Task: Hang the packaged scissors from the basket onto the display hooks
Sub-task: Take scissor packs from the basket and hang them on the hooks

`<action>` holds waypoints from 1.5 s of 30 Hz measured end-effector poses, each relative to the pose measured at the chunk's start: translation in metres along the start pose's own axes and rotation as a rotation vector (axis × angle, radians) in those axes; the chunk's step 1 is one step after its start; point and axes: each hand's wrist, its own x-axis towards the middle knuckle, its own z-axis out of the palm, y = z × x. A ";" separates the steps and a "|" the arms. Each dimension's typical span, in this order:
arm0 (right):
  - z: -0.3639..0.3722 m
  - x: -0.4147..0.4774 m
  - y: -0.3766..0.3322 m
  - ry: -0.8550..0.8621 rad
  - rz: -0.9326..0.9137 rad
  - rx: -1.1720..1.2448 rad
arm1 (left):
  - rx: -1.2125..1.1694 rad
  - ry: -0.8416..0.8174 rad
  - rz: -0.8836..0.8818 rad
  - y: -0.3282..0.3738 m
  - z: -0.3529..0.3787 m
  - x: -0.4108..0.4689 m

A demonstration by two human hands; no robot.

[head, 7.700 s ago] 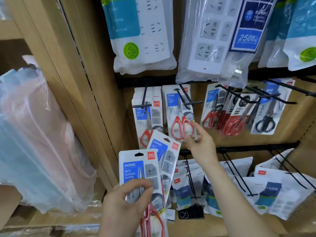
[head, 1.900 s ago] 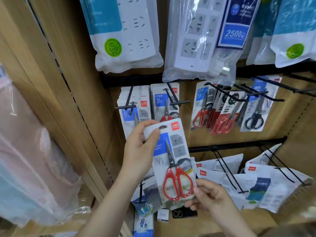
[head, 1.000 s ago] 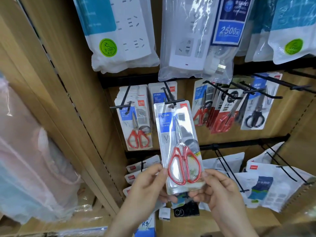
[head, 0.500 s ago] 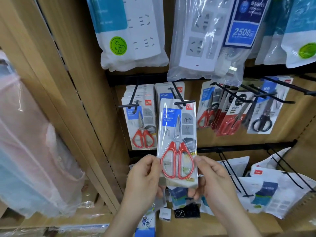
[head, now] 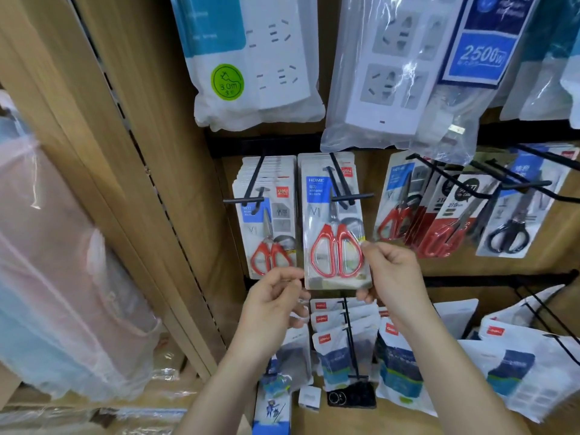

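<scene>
hanging on the second display hook [head: 342, 186], a packaged pair of red-handled scissors [head: 335, 233] sits at the front of its stack.

the right hand [head: 392, 277] pinches the pack's lower right edge between thumb and fingers, closed on it. the left hand [head: 276, 299] is just beside the lower left corner with its fingers curled loosely; whether it touches the pack cannot be told. to the left, another stack of scissor packs [head: 270, 221] hangs on its own hook [head: 251, 189]. to the right hang more red-handled packs [head: 405, 208] and a black-handled pair [head: 511, 227]. bagged power strips [head: 251, 58] hang on the row above, and white pouches [head: 335, 346] on the row below.
</scene>
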 end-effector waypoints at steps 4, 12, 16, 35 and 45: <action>0.004 0.022 -0.004 0.036 -0.055 -0.205 | 0.121 0.044 0.006 -0.011 -0.007 -0.006; -0.009 0.025 0.026 -0.086 -0.082 -0.554 | 0.267 0.039 0.028 -0.025 -0.010 -0.020; -0.032 -0.004 0.041 -0.035 -0.069 -0.406 | 0.287 0.023 0.080 -0.025 -0.010 -0.037; -0.264 -0.309 0.157 0.625 0.421 -0.386 | 0.388 -0.585 -0.006 -0.132 0.138 -0.133; -0.378 -0.428 0.256 0.890 0.735 -0.227 | 0.667 -0.936 -0.198 -0.233 0.285 -0.211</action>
